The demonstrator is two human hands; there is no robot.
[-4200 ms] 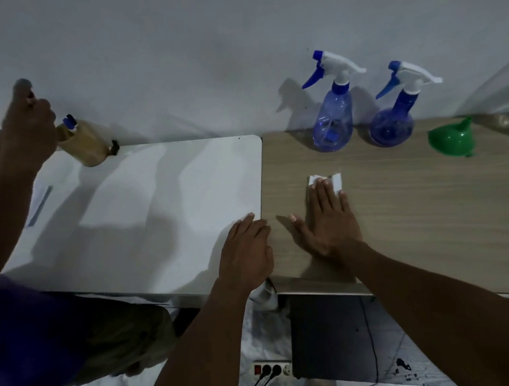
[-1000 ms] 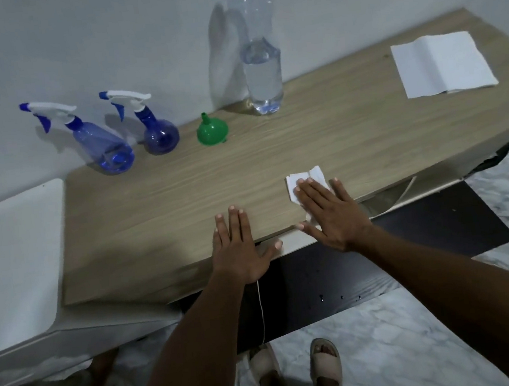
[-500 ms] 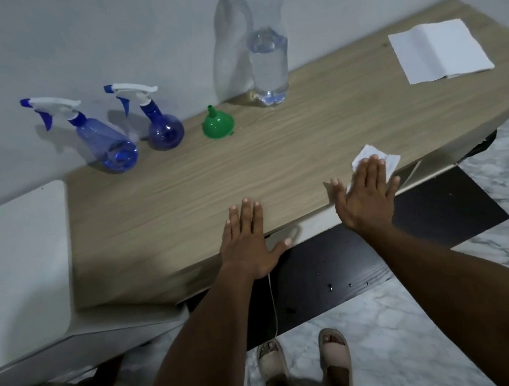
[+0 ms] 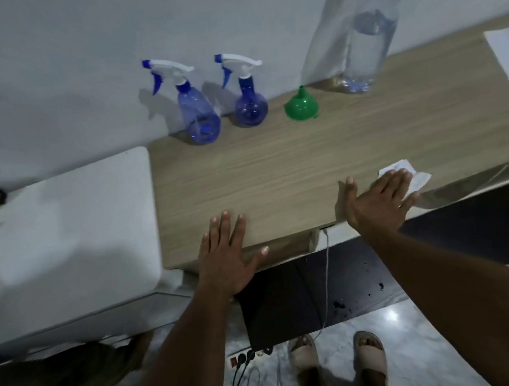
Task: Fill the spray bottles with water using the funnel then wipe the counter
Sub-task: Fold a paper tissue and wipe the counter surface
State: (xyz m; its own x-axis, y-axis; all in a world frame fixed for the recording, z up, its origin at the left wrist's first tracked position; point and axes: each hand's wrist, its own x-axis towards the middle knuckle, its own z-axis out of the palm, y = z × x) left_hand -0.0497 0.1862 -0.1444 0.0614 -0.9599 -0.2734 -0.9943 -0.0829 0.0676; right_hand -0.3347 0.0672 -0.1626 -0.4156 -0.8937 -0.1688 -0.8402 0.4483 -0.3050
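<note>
- The white tissue (image 4: 415,177) is pinned flat on the wooden counter (image 4: 276,171) near its front edge, under the straight fingers of the right hand (image 4: 377,203), with its far corner poking out.
- The left hand (image 4: 226,255) is laid flat at the counter's front edge, fingers spread, nothing held.
- Two spray bottles (image 4: 199,110) (image 4: 249,99), the green funnel (image 4: 300,106) and a water bottle (image 4: 364,52) are lined up by the wall, well apart from both hands.

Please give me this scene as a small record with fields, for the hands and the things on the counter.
left hand: flat on the counter edge, holding nothing
right hand: flat, pressing a white tissue on the counter
spray bottles: two, blue, upright by the wall
funnel: green, spout up, right of them
water bottle: clear, partly full
</note>
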